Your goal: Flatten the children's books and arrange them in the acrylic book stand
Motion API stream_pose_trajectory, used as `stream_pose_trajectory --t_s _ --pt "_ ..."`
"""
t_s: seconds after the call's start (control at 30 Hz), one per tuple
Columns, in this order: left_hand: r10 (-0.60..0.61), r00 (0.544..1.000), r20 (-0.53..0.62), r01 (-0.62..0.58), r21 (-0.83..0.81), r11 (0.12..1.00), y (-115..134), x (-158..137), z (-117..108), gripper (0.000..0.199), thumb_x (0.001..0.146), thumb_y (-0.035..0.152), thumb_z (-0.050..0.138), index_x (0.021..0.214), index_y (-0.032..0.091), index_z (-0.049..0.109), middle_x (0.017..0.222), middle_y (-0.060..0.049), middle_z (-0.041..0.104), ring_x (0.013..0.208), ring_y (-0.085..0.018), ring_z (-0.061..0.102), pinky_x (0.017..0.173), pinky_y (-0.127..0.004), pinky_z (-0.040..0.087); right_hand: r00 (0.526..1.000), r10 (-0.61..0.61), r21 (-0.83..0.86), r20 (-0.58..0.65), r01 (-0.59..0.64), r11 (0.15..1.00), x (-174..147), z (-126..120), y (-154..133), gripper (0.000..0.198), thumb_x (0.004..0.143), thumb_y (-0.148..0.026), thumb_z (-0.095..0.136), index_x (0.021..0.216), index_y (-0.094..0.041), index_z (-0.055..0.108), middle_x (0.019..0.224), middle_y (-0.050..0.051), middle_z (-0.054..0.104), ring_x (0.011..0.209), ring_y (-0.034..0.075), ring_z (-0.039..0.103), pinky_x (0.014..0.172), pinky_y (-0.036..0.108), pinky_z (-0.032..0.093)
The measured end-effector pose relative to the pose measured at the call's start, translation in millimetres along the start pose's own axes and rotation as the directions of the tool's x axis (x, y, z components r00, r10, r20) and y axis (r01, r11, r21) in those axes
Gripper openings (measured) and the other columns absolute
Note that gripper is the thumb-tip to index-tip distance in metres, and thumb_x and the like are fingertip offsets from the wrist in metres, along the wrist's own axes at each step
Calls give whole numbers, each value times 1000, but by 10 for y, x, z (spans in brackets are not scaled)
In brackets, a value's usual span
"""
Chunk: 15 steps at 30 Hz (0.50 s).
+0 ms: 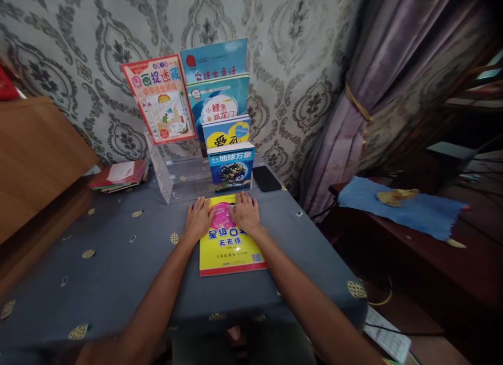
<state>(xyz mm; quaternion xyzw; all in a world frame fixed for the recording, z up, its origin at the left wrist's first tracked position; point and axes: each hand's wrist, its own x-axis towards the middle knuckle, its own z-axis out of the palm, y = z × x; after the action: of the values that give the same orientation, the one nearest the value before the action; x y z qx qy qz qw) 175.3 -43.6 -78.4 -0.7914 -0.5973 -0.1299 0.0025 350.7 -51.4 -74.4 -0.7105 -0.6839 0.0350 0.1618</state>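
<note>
A yellow workbook (231, 252) with a red bottom edge and a pink circle on its cover lies flat on the table in front of me. My left hand (199, 217) rests at its upper left edge, fingers stretched out, thumb on the cover. Across its upper right part lies my right hand (245, 212), fingers extended forward and flat. Just beyond my fingertips stands a clear tiered book rack (184, 189). On its right side stand a blue book with a globe (232, 171), a blue-and-yellow book (214, 134) and teal books (220, 95); a red-bordered book (163, 100) leans at upper left.
A dark blue-grey cloth covers the table (129, 281). A black phone (267, 179) lies right of the rack, and a stack of booklets (120, 175) at left by a wooden panel (39, 155). At right, a blue cloth (404, 207) lies on dark furniture beside a purple curtain (334, 118).
</note>
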Motion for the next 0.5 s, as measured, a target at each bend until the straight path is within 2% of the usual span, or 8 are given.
stream_pose_trajectory --t_s 0.13,0.17,0.23,0.33,0.5 --pt "-81 996 -26 81 -7 997 23 -22 -1 53 102 40 38 146 12 49 156 -21 44 147 -31 38 118 -49 31 1000 -10 -18 -10 10 1000 -5 1 4 58 101 -40 40 146 -5 47 157 22 40 145 31 38 117 48 25" --pt "-100 994 -38 98 -48 994 23 -25 5 52 101 39 41 144 12 50 155 -21 44 147 -32 38 118 -51 30 1000 -10 -20 -6 10 1000 -6 0 6 58 101 -40 40 146 -5 47 158 22 40 145 31 38 117 48 25" --pt "-133 989 -68 113 -246 963 5 -25 17 48 97 34 47 139 13 56 153 -21 47 147 -33 37 120 -54 27 1000 -12 -20 1 12 1000 -6 -4 11 58 101 -39 40 147 -5 46 158 22 39 146 31 37 117 48 25" --pt "-171 981 -91 91 -565 820 -66 4 26 41 89 25 55 128 15 64 145 -17 57 143 -32 42 121 -53 25 1000 -23 -18 15 24 1000 1 -6 18 57 101 -39 41 147 -6 46 158 23 39 146 32 36 117 49 25" --pt "-259 964 -52 121 -785 608 -209 102 32 44 83 20 58 126 16 64 130 -14 68 123 -30 60 112 -50 41 999 -32 -22 30 32 999 25 18 33 57 100 -38 42 147 -7 46 158 23 39 147 32 35 117 50 24"
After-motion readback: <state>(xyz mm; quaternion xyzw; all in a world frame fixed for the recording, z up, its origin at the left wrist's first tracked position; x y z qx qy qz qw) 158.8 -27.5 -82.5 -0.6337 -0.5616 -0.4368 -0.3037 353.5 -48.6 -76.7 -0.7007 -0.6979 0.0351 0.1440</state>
